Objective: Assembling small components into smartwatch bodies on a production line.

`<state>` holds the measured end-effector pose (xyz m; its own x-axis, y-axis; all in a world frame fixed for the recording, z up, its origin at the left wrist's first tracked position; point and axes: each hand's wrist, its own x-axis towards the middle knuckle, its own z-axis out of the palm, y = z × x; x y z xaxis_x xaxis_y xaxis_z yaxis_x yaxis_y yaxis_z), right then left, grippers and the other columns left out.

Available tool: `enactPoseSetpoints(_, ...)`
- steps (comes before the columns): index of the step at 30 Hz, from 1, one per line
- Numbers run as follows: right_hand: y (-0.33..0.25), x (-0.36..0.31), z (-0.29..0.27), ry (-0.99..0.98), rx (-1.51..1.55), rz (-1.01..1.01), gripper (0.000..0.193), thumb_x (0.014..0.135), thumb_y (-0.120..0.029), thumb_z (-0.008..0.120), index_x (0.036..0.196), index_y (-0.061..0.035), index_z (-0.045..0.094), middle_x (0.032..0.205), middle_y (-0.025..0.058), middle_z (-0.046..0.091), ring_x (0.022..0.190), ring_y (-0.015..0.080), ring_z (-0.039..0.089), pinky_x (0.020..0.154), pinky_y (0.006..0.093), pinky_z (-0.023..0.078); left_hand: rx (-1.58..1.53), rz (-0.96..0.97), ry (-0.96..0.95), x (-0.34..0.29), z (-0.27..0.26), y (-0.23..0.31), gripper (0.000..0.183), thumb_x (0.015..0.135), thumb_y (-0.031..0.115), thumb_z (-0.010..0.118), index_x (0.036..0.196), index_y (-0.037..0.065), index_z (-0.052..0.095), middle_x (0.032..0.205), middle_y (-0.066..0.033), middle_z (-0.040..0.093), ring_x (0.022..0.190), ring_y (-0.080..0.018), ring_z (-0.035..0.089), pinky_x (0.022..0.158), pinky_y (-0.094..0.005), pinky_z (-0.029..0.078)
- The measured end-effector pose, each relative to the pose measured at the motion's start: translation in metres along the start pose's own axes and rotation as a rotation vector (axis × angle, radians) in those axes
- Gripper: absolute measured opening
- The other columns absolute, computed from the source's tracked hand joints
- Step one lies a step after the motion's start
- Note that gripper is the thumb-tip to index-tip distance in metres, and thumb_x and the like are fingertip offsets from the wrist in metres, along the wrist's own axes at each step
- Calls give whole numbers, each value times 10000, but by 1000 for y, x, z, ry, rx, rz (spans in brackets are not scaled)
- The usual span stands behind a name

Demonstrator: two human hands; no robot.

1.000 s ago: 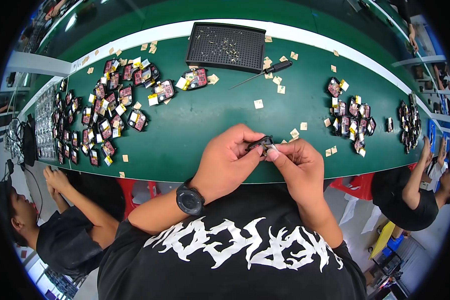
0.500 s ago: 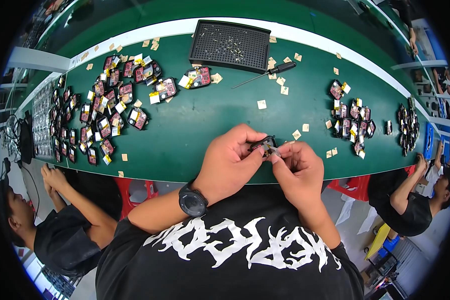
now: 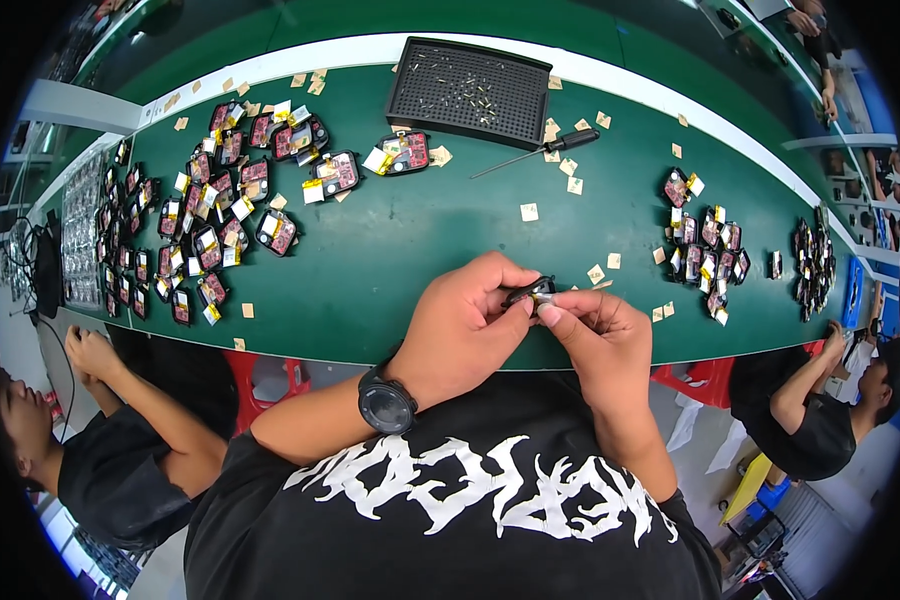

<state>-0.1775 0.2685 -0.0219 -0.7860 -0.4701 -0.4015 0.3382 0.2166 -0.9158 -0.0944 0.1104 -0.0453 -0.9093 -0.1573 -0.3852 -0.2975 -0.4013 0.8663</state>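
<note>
Near the table's front edge, my left hand (image 3: 460, 325) grips a small black electronic device housing (image 3: 528, 289) between thumb and fingers. The housing is tilted, and fingers cover much of it. My right hand (image 3: 610, 345) is closed in a pinch at the housing's right side, thumb and index finger against a small pale part that I cannot make out. Similar open housings with red circuit boards and white-and-yellow battery packs lie about the table; one such housing (image 3: 405, 153) is beyond my hands, below the black tray.
A black perforated tray (image 3: 410, 108) with small metal pieces stands at the back. A screwdriver (image 3: 570, 141) lies beside it. More housings are grouped at left (image 3: 255, 180) and right (image 3: 710, 232). Small beige paper squares (image 3: 529, 212) are scattered around. Co-workers sit at both sides.
The housing in my left hand has tipped, so less of its inside shows. My right fingers have closed in tighter against it. The view has shifted slightly.
</note>
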Motion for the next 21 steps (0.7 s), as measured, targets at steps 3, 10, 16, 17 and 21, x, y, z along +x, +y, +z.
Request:
enactPoseSetpoints(3, 0, 1, 1, 22, 48, 61, 117, 905, -51, 761, 993, 24, 741, 872, 30, 717, 711, 54, 565, 648, 194, 434, -46, 78, -18, 1, -1, -4, 228, 978, -93, 541, 1198, -36, 556, 1157, -108, 635, 1046, -124, 657, 917, -288, 573)
enactPoseSetpoints(10, 5, 9, -3, 59, -37, -27, 205, 833, -45, 831, 982, 33, 715, 865, -6, 628, 666, 37, 523, 595, 188, 412, -108, 86, -97, -3, -6, -4, 244, 975, -114, 522, 1209, -52, 546, 1227, -151, 626, 1089, -160, 654, 974, -325, 563)
enactPoseSetpoints(16, 0, 14, -8, -47, -27, 90, 260, 837, -69, 834, 1023, 37, 688, 830, -15, 611, 672, 15, 494, 569, 171, 387, -171, 134, -121, -4, -5, -2, 213, 990, -71, 536, 1199, -43, 566, 1111, -72, 662, 1004, -72, 651, 797, -214, 534)
enactPoseSetpoints(17, 2, 13, -9, -60, -17, 85, 252, 845, -71, 826, 1023, 40, 687, 829, -17, 611, 679, 16, 496, 570, 172, 388, -148, 121, -128, -5, -5, -4, 221, 989, -74, 536, 1205, -43, 567, 1121, -73, 661, 1015, -80, 653, 816, -221, 539)
enactPoseSetpoints(21, 5, 12, -10, -65, 5, 53, 236, 860, -63, 810, 1030, 44, 686, 828, -23, 614, 693, 20, 500, 576, 173, 390, -110, 150, -143, -6, -4, -3, 254, 979, -90, 535, 1227, -44, 567, 1165, -81, 642, 1045, -102, 655, 883, -240, 548)
